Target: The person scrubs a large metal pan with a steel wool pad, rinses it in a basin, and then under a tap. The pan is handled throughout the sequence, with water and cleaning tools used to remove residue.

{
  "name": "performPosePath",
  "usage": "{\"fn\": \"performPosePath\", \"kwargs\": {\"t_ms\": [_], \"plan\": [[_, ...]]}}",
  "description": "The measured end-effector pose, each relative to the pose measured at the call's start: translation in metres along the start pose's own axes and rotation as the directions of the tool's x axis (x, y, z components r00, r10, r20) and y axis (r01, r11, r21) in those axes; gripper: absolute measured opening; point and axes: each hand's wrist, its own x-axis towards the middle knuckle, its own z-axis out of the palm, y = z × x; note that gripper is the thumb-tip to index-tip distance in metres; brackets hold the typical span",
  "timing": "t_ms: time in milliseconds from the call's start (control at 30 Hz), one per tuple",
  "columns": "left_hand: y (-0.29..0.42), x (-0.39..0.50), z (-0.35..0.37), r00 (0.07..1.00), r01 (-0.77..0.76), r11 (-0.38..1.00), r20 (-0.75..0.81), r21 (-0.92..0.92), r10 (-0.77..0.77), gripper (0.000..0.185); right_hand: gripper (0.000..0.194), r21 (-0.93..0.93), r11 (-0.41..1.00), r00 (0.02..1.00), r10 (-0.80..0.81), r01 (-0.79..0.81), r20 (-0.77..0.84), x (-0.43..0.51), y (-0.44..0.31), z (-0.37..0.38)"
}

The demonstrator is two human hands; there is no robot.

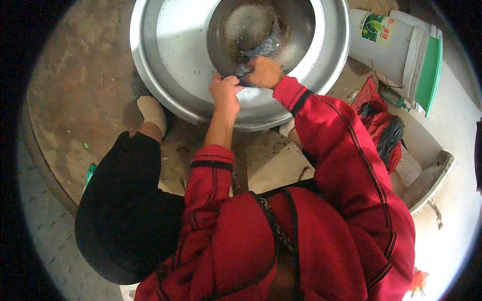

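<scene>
Before me a wide aluminium basin (180,52) holds a dark round metal pan (222,41), with a stained bottom and a little shiny liquid near its front side. My left hand (224,90) grips the pan's near rim, thumb on top and fingers partly hidden. My right hand (266,72) is curled inside that same rim, fingers bent inward. It pinches a small greyish scrubber (243,70), blurred, which looks like a wire scourer pressed against the pan's inner wall. Both hands are close together.
At the right, a white plastic bucket (388,45) with a green rim lies on its side. Next to it are a red and black bag (380,128) and a green bottle (393,98). My feet flank the basin on a stained concrete floor (83,75).
</scene>
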Motion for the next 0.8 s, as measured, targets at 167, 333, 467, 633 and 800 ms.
{"fn": "performPosePath", "kwargs": {"t_ms": [167, 333, 467, 633, 800], "plan": [[0.005, -0.013, 0.008, 0.997, 0.014, 0.998, -0.074, -0.064, -0.018, 0.038, 0.025, -0.336, 0.937, 0.995, 0.072, -0.09, -0.065, 0.008, 0.022, -0.003], [0.003, 0.001, -0.003, 0.995, 0.058, 0.998, -0.076, -0.027, -0.06, 0.043, 0.022, -0.121, 0.989, 0.994, -0.093, 0.085, -0.064, -0.004, -0.008, 0.006], [-0.002, 0.005, -0.006, 0.998, 0.049, 0.999, -0.026, -0.016, -0.05, 0.045, 0.027, -0.196, 0.981, 1.0, -0.006, 0.004, -0.008, -0.007, 0.003, 0.003], [-0.003, -0.001, -0.002, 0.996, 0.063, 0.993, -0.061, -0.1, -0.069, 0.045, 0.029, -0.095, 0.995, 1.0, -0.023, 0.023, 0.005, -0.008, 0.006, 0.002], [0.008, 0.008, -0.003, 1.0, 0.017, 1.0, 0.01, -0.024, -0.017, 0.051, 0.023, -0.081, 0.939, 0.906, -0.344, 0.334, -0.246, -0.014, -0.008, 0.025]]}}
